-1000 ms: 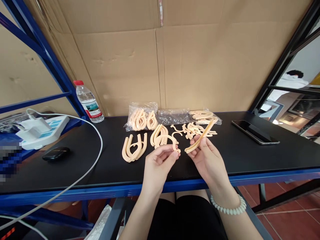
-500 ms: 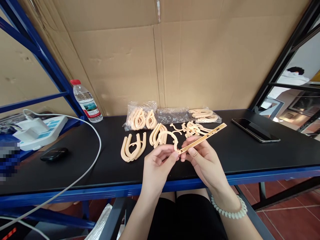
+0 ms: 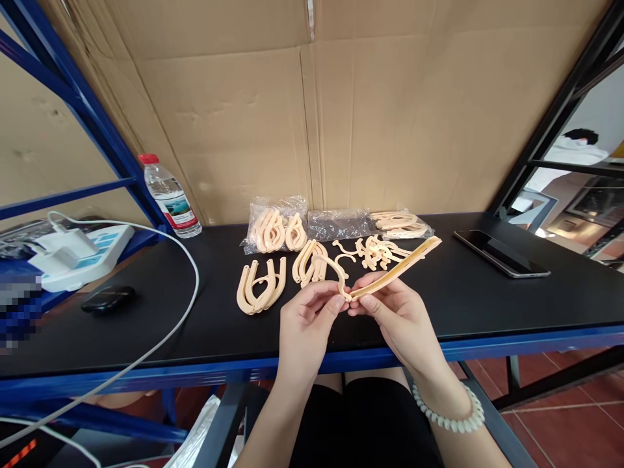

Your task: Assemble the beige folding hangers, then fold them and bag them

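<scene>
My left hand [image 3: 309, 323] pinches the lower end of a curved beige plastic hanger hook [image 3: 340, 273]. Between the thumb and fingers of my right hand [image 3: 390, 309] is a long beige hanger arm [image 3: 404, 265], slanting up to the right with its hollow side showing. The near ends of hook and arm meet at my fingertips; whether they are joined is hidden. Past my hands lie a pile of small hooks [image 3: 375, 252] and some folded hanger pieces [image 3: 308, 261]. Left of these are U-shaped hanger pieces [image 3: 260, 289].
Clear plastic bags [image 3: 275, 224] with beige parts lie along the cardboard wall [image 3: 234, 117]. A phone [image 3: 502, 253] rests at right. At left are a water bottle [image 3: 173, 201], a black mouse-like object [image 3: 108, 299], a power strip [image 3: 104, 250] and a white cable [image 3: 195, 279] crossing the table.
The hook has turned so its curve looks narrower. The arm has rolled in my right hand, showing more of its hollow side. Both hands stay nearly in place.
</scene>
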Tool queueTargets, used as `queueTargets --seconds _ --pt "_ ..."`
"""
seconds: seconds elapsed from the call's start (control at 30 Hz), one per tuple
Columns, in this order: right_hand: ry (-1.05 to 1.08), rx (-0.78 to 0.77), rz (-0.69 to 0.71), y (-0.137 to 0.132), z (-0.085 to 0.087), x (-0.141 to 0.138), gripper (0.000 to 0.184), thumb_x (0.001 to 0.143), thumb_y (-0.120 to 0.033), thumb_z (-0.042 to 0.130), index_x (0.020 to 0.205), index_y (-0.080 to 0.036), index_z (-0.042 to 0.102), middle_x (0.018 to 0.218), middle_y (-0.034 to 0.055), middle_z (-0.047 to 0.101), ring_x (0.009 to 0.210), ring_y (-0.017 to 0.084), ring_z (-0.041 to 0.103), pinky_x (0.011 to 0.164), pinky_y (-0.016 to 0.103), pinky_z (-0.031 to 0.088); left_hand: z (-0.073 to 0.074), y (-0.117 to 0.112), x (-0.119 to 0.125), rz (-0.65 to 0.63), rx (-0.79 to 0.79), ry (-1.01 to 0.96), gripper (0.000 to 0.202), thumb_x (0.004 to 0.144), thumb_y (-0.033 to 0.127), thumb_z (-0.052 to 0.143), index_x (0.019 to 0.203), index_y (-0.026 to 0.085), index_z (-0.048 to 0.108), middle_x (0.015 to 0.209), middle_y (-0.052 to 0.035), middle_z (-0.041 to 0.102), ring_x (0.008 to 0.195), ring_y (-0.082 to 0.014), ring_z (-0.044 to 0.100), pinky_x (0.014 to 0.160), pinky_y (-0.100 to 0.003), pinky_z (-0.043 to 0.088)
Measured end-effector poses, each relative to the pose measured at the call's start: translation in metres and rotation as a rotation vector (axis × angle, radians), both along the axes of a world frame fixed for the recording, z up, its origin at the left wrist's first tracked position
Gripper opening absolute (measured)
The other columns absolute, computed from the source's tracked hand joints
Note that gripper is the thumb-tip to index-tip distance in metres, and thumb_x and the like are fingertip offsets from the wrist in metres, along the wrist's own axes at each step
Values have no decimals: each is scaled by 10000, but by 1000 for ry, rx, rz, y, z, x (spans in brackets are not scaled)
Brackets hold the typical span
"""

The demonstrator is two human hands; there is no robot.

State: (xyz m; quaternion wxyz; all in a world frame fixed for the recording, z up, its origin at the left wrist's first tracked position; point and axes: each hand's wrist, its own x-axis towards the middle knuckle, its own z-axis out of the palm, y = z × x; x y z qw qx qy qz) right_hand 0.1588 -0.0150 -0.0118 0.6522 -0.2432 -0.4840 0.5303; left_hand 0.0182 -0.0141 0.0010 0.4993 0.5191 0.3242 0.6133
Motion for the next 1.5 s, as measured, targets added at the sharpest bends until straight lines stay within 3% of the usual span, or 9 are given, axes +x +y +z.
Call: queueTargets --seconds 0.57,1.03,1.5 --pt "-73 4 -106 -1 1 0 62 822 -162 713 867 -202 700 791 -3 717 668 115 697 640 215 602 4 -4 3 52 48 109 53 798 157 701 847 160 721 810 -15 739 736 -116 696 733 -191 580" --pt "-84 -32 -150 -1 4 -2 75 779 -184 751 834 -188 700 759 3 718 642 123 696 630 223 611 -4 -7 6 202 98 251 67 818 229 689 875 207 717 856 -11 720 808 -130 679 726 -196 582" --pt "-111 -44 -223 -3 6 -5 116 735 -234 785 803 -181 708 713 21 720 576 136 669 598 269 597 -2 -13 10 255 166 314 104 838 205 658 915 197 728 885 -33 746 835 -175 710 745 -268 605"
